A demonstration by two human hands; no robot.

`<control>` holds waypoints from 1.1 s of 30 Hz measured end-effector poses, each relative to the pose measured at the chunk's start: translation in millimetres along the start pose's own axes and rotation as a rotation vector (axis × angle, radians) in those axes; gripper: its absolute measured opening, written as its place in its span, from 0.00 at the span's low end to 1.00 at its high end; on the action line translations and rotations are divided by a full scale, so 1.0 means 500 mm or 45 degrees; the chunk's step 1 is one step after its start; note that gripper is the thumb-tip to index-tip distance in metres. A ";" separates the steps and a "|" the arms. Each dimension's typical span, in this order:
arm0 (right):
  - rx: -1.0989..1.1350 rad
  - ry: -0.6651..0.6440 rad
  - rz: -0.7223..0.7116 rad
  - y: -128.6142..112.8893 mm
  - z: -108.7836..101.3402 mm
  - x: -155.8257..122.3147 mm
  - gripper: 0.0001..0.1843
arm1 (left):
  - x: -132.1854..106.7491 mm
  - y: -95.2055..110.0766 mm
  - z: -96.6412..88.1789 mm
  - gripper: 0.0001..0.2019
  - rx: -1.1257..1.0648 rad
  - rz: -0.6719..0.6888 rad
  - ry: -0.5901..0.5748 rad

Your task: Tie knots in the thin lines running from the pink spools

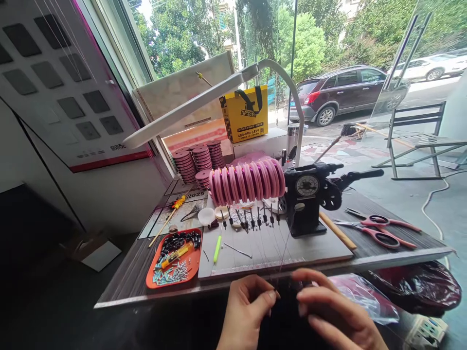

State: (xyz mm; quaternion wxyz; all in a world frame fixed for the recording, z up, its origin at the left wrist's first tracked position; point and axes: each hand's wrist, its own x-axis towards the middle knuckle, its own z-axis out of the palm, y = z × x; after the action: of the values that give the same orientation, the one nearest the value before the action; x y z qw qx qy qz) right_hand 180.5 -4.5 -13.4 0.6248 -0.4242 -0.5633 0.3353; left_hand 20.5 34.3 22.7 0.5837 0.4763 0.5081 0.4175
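My left hand (251, 308) is closed in a pinch below the table's front edge, on a thin line whose end I cannot make out; a tiny dark bit shows at the fingertips. To its right, my right hand (337, 313) has its fingers apart and slightly curled, with nothing visible in them. Above both hands, a row of pink spools (248, 182) sits on the shaft of a black hand-cranked winder (306, 194). Thin lines hang from the spools over a pale board (262, 253). Several small dark floats or stoppers (252, 223) hang along them.
An orange tray (150, 277) holds small black and metal parts and a yellow-handled tool. A green-handled needle tool (218, 249) lies on the board. Scissors (383, 221) lie at right. Stacked pink spools (184, 165), a yellow bag (248, 116) and a white lamp (193, 104) stand behind.
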 end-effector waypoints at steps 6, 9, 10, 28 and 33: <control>-0.275 0.011 -0.130 -0.009 -0.008 0.025 0.03 | -0.011 -0.013 0.010 0.09 0.399 0.330 0.253; -0.374 -0.188 -0.210 0.000 0.008 0.036 0.04 | -0.014 -0.016 0.012 0.09 0.401 0.364 0.259; -0.404 -0.206 -0.266 0.003 0.014 0.038 0.06 | -0.015 -0.016 0.012 0.09 0.399 0.366 0.258; 0.030 -0.408 -0.352 -0.009 0.006 0.030 0.09 | -0.014 -0.009 0.003 0.08 0.336 0.272 0.167; 0.087 -0.258 0.344 0.009 0.007 0.025 0.17 | -0.009 -0.007 0.010 0.07 0.094 0.112 0.062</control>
State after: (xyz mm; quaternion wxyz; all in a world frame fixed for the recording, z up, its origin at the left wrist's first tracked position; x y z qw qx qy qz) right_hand 179.0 9.0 -12.5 0.5283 -0.4386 -0.5494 0.4762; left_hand 24.7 28.6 20.5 0.5343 0.5090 0.5159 0.4352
